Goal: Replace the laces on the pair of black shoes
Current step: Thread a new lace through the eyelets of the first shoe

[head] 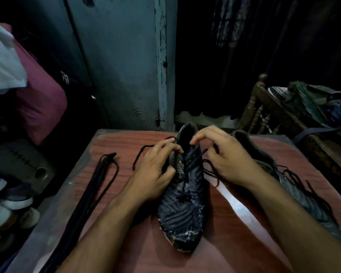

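Observation:
A black patterned shoe (183, 209) lies in the middle of the reddish wooden table (126, 223), toe toward me. My left hand (156, 170) grips its left side near the collar, fingers curled at the top eyelets where a black lace end (144, 152) loops out to the left. My right hand (224, 160) arches over the shoe's right side, its fingertips touching the collar edge, with loose lace (213, 174) under the palm. The second black shoe (295, 186) lies at the right, partly hidden by my right forearm, its laces loose. A bundle of black laces (95, 186) stretches along the table's left side.
Several shoes (6, 209) are piled on the floor at the left below a dark block. A blue metal door (122, 66) stands behind the table. A wooden bed frame (264, 111) with clothes is at the right. Pink and white fabric hangs at the upper left.

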The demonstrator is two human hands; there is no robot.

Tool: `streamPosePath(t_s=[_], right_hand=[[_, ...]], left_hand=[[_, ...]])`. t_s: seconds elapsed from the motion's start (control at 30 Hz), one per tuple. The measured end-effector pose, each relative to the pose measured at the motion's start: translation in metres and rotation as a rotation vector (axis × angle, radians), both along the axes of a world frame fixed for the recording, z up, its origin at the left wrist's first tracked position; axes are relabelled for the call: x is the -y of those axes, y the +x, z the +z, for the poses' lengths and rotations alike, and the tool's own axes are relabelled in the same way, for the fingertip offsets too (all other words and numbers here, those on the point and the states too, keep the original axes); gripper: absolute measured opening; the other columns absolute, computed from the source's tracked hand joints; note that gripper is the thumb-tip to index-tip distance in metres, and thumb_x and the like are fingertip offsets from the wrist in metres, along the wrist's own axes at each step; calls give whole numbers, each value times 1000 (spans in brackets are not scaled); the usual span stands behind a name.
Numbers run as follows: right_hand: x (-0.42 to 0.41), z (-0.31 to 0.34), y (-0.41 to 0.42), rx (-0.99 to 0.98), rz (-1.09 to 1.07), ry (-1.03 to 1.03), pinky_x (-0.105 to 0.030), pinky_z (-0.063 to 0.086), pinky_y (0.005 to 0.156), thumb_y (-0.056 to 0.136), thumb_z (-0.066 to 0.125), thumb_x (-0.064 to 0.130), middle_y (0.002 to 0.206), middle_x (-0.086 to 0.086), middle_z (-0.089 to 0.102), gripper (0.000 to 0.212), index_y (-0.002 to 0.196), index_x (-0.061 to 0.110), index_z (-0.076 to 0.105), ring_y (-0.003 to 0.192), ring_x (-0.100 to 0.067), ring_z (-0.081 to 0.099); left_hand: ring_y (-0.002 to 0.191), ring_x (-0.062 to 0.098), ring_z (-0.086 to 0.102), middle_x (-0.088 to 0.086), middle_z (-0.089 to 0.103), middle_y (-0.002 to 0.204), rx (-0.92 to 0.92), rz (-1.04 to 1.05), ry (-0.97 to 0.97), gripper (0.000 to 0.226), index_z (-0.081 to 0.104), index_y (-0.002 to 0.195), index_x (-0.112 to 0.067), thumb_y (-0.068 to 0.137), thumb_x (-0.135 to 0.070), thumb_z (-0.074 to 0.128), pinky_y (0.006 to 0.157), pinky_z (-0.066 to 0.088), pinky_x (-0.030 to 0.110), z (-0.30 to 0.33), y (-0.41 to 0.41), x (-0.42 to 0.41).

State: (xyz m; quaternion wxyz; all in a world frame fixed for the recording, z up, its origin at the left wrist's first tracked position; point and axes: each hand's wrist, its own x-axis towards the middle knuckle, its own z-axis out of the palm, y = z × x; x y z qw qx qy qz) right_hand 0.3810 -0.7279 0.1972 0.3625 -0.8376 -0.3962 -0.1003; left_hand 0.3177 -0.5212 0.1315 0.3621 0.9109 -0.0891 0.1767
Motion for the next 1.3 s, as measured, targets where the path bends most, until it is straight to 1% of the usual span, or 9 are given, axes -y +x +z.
streamPosePath(t_s=[0.1,0.17,0.37,0.53,0.7,0.9,1.07,1.2,1.3], right_hand=[[-16,2,10,-2,77,-424,-36,46,97,87,47,-1,117,-3,66,41,117,19,66,112,-19,59],[-18,4,17,7,86,-552,-37,47,91,88,50,3,106,1,67,31,106,21,68,103,-18,60],[4,0,12,-164,-4,-297,-16,43,71,86,53,-5,75,16,64,36,76,30,62,75,8,59],[10,-2,-2,-135,0,-231,-14,42,74,86,60,-1,95,8,62,26,94,21,71,84,1,58],[25,30,4,141,7,-342,-3,35,78,87,68,6,93,10,56,19,99,19,74,82,4,51],[33,55,10,106,-20,-544,-23,38,72,89,69,24,85,10,58,1,89,25,70,79,-10,57],[35,66,-5,-51,-37,-536,-21,38,58,94,66,39,63,7,56,28,70,26,60,58,-4,51],[34,76,-31,-176,-5,-360,-30,36,56,102,55,39,58,4,46,44,68,12,51,53,-3,43],[30,79,-52,-334,45,-183,-35,35,58,108,44,36,61,6,43,45,67,18,44,55,-9,43]], left_hand=[[130,-1,41,-14,44,148,26,-1,8,41,53,119,-40,83,-22,52,106,33,26,0,0,1],[126,3,48,-14,49,142,47,16,11,32,57,113,-37,83,-27,52,103,42,30,-1,1,0],[115,11,57,-20,54,126,69,58,4,23,52,107,-38,85,-40,47,90,52,43,-4,4,-5],[112,12,57,-22,54,123,61,54,-15,27,53,110,-38,83,-39,46,86,54,43,-6,5,-4],[113,10,56,-19,58,127,79,56,0,28,55,112,-38,85,-38,48,88,53,41,-5,4,-2],[118,9,54,-22,53,132,20,84,57,39,58,115,-39,82,-47,40,91,52,40,-3,2,-1],[124,10,52,-18,49,138,6,60,80,41,53,128,-48,88,-47,43,97,51,40,-3,1,0],[124,14,51,-12,47,142,77,74,62,49,57,133,-47,86,-43,44,101,49,45,6,-2,3],[125,13,53,-15,54,138,242,-5,-27,48,65,131,-37,87,-32,48,104,43,37,23,-14,15]])
